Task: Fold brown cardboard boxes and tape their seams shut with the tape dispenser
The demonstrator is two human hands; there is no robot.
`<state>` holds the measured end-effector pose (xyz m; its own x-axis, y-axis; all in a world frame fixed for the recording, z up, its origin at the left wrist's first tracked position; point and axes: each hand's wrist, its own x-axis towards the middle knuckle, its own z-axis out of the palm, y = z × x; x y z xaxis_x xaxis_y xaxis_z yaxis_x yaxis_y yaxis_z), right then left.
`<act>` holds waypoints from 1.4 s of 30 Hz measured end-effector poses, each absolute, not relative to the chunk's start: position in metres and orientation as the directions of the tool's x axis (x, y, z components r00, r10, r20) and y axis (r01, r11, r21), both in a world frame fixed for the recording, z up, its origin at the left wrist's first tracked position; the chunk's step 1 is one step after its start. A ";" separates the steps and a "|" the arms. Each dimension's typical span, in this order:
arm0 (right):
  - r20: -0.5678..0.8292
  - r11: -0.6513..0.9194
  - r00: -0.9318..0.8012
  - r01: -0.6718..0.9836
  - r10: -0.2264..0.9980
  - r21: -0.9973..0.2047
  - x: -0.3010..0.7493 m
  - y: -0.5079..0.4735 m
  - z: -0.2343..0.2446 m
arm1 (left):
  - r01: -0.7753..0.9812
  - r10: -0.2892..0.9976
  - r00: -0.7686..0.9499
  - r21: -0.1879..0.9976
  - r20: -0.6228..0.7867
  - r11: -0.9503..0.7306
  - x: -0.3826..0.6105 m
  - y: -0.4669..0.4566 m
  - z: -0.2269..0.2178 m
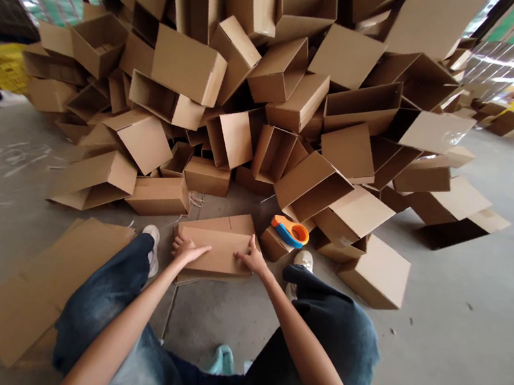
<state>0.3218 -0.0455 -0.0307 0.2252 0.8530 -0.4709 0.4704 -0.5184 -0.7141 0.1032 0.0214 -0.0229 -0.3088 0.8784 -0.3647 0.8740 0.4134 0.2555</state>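
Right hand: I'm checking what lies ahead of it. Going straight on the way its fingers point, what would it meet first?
The right hand already rests on the cardboard box; straight on, it would likely slide across that box's top flap toward the left hand.

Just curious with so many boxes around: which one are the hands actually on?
The flat cardboard box on the floor between the feet; left hand and right hand press its ends. The others sit untouched.

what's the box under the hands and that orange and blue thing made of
Box: looks like plain brown corrugated cardboard, matte, with folded flaps meeting at a seam on top. Tape dispenser: probably moulded plastic, smooth and slightly glossy, in solid orange and blue. Left hand and right hand press on the box.
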 end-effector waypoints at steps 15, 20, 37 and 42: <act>-0.472 -0.516 0.226 0.518 0.852 -0.682 0.321 -0.047 -0.028 | 0.879 0.875 -0.237 0.290 -0.422 0.378 0.095 0.025 -0.025; -0.471 -0.513 0.222 0.507 0.854 -0.692 0.322 -0.046 -0.030 | 0.890 0.881 -0.219 0.284 -0.419 0.356 0.092 0.029 -0.032; -0.470 -0.510 0.213 0.492 0.856 -0.706 0.322 -0.046 -0.029 | 0.901 0.887 -0.086 0.345 -0.453 0.264 0.077 0.035 -0.018; -0.473 -0.510 0.212 0.510 0.855 -0.693 0.322 -0.046 -0.031 | 0.882 0.880 -0.057 0.389 -0.471 0.266 0.069 0.041 -0.015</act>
<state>0.3221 -0.0456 -0.0310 0.2125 0.8550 -0.4731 0.5103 -0.5099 -0.6925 0.0692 0.0411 -0.0150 -0.0570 0.8801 -0.4713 0.8821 0.2655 0.3891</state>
